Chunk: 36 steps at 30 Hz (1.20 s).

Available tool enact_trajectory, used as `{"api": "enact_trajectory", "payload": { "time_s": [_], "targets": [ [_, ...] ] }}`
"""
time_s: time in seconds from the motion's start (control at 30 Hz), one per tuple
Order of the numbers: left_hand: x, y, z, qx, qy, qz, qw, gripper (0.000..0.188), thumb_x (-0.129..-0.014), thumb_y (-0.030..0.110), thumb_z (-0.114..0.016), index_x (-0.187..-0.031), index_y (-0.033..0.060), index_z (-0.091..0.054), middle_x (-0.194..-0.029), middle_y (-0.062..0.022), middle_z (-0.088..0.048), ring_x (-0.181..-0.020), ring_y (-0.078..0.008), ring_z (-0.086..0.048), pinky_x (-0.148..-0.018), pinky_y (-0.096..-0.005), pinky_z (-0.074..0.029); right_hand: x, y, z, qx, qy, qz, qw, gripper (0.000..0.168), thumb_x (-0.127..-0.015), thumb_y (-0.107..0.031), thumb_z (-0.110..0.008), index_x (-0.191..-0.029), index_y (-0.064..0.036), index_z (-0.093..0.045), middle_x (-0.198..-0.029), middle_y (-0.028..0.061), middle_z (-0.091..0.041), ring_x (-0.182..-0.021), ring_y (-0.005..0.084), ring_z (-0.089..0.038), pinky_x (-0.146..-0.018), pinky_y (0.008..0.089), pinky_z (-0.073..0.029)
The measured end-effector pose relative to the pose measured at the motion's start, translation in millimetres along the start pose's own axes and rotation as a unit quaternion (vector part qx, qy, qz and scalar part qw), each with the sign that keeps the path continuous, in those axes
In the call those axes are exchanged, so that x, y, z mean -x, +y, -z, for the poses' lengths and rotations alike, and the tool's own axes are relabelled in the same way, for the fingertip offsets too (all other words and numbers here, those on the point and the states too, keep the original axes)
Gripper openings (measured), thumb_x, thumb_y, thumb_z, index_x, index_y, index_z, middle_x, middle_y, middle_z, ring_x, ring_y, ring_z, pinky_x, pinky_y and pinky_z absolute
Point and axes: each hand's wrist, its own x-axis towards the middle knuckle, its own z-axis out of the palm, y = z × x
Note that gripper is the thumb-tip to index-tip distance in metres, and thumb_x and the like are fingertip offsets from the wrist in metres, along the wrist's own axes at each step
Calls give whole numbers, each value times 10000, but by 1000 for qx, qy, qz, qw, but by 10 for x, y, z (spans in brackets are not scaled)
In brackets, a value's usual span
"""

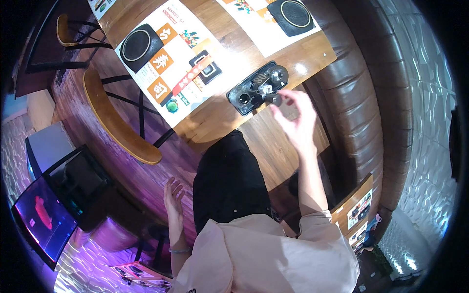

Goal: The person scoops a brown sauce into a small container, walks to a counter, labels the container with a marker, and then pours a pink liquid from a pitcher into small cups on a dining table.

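Observation:
My right hand (298,117) reaches over the near table edge, thumb and fingers around a small dark cylindrical container (273,99). It is at the near side of a black rectangular tray (238,106). On that tray stand a dark pot with a round hole in its top (243,98), a round glossy dark lidded pot (278,75), a dark block bearing a number (260,79) and a small whitish item (264,89). My left hand (173,196) hangs beside my leg, its fingers apart and holding nothing.
Printed paper placemats (205,34) lie on the wooden table (205,130), with black square plates (135,47), a small black dish (211,73) and a red chopstick sleeve (190,76). A wooden-backed chair (117,132) stands left, a brown padded bench (361,110) right. A lit screen (45,218) is lower left.

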Motion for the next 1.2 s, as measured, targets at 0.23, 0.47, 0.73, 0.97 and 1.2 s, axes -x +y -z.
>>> {"api": "enact_trajectory", "payload": {
  "time_s": [0.23, 0.47, 0.73, 0.97, 1.2],
  "targets": [
    [-53, 78, 68, -7, 33, -30, 999, 496, -1061, 477, -489, -1383, 108, -571, -1293, -106, -613, -1167, -223, -557, -986, -387, -435, -151, -123, -388, 95, -86, 129, 983, 421, -737, -176, -839, -1117, -92, -680, -1009, 72, -662, -978, 280, -603, -861, 406, -472],
    [-91, -8, 631, 37, 51, -35, 997, 542, -1044, 471, -511, -1454, 118, -517, -1302, -96, -604, -1167, -222, -567, -999, -386, -447, -55, -359, -586, 205, -94, 112, 968, 612, -772, -183, -833, -1331, -102, -597, -1171, 110, -605, -1094, 321, -545, -974, 446, -439],
    [-981, -607, 2397, 264, 146, -33, 953, 484, -1027, 434, -550, -1402, 128, -541, -1212, -47, -619, -1069, -192, -587, -839, -348, -502, -76, -1845, -1208, 161, 62, 144, 974, 595, -864, -20, -686, -1430, -17, -502, -1118, 151, -586, -1071, 321, -547, -987, 443, -430],
    [-1887, 910, 4222, 195, 171, -203, 944, 115, -980, 174, -686, -1015, 74, -641, -768, 25, -582, -653, -79, -531, -617, -245, -424, -233, -3785, -2776, 133, 113, 237, 956, 297, -846, -21, -756, -1134, -62, -694, -789, 47, -648, -753, 216, -617, -832, 390, -436],
    [-3165, 3277, 5383, 251, 159, -243, 923, 146, -949, 123, -718, -1037, 15, -677, -889, 9, -603, -778, -93, -583, -710, -232, -472, -651, -4625, -4101, 184, 117, 98, 971, 303, -1035, -214, -588, -810, -24, -658, -650, 91, -635, -644, 240, -556, -794, 412, -443]
  ]
}}
